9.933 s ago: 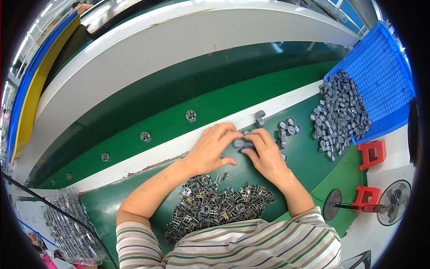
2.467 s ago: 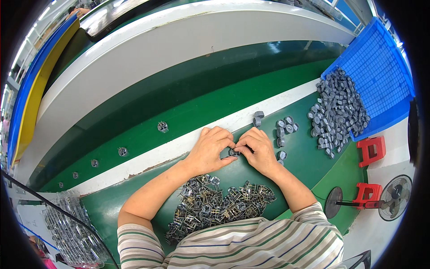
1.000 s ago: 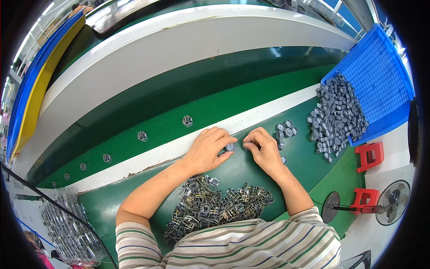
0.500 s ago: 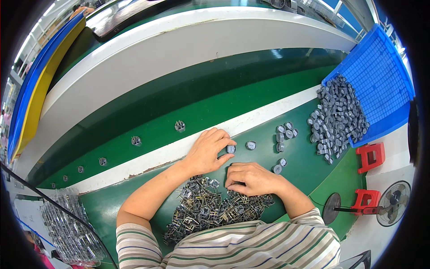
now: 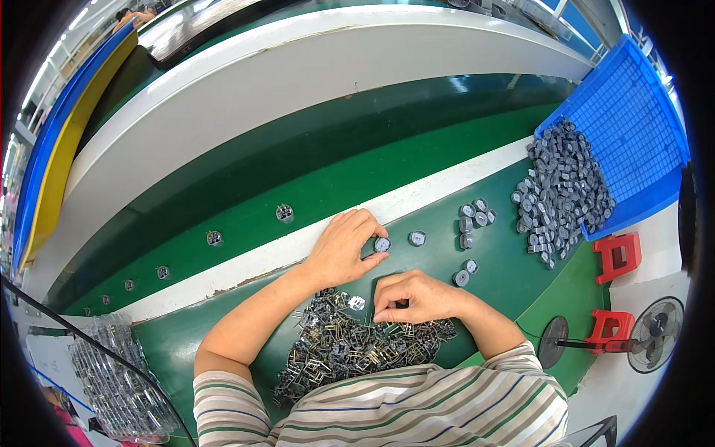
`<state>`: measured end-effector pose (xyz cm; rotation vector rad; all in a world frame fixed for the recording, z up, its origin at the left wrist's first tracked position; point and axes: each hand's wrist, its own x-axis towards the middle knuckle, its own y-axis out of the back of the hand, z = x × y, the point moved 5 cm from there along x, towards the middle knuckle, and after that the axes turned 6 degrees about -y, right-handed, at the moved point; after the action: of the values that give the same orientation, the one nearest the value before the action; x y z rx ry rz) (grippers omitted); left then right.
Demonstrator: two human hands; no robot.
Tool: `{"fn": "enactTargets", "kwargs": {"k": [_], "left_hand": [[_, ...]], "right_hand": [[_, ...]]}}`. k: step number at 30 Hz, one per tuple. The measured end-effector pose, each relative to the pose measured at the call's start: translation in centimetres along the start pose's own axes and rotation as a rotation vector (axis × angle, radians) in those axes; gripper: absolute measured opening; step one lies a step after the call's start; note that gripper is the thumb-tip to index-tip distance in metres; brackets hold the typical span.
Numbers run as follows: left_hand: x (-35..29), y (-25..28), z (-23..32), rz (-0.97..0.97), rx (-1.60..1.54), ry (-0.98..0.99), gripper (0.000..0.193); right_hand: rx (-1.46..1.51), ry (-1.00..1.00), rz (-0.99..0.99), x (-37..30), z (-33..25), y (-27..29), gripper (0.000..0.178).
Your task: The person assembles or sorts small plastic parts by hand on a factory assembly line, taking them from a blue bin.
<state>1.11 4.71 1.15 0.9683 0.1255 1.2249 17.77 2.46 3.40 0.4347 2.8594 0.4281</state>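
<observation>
My left hand (image 5: 344,249) rests by the white rail, its thumb and fingers closed around a small round grey plastic cap (image 5: 382,244). To the right of that, a similar grey cap (image 5: 417,238) lies alone on the green tabletop. My right hand (image 5: 417,296) is over the top edge of a heap of small metal-pronged parts (image 5: 350,346). Its fingers are pinched together, and what they hold is hidden. One pale part (image 5: 357,303) lies at the upper edge of the heap, between my hands.
Beyond the white rail (image 5: 424,195), several assembled pieces (image 5: 284,213) sit spaced along a green belt (image 5: 387,164). Many grey caps (image 5: 562,186) spill from a tipped blue crate (image 5: 625,127) at right. Clear plastic trays (image 5: 119,380) are stacked at left; a fan (image 5: 655,335) and red stools (image 5: 617,257) stand right.
The pieces on the green belt have shifted to the left. Both hands stay almost in place. The cap in my left hand has tilted, showing more of its face.
</observation>
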Motion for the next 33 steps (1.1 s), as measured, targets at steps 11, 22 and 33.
{"fn": "enactTargets", "kwargs": {"k": [11,22,33], "left_hand": [[0.2,0.5,0.4,0.036,0.095,0.066,0.035],[0.1,0.4,0.3,0.041,0.079,0.022,0.033],[0.1,0.4,0.3,0.029,0.09,-0.003,0.032]], "right_hand": [[-0.355,0.038,0.819,-0.8,1.4,4.6,0.013],[-0.732,0.182,0.713,-0.7,0.0,4.7,0.017],[-0.792,-0.079,0.95,-1.4,0.2,5.6,0.029]]}}
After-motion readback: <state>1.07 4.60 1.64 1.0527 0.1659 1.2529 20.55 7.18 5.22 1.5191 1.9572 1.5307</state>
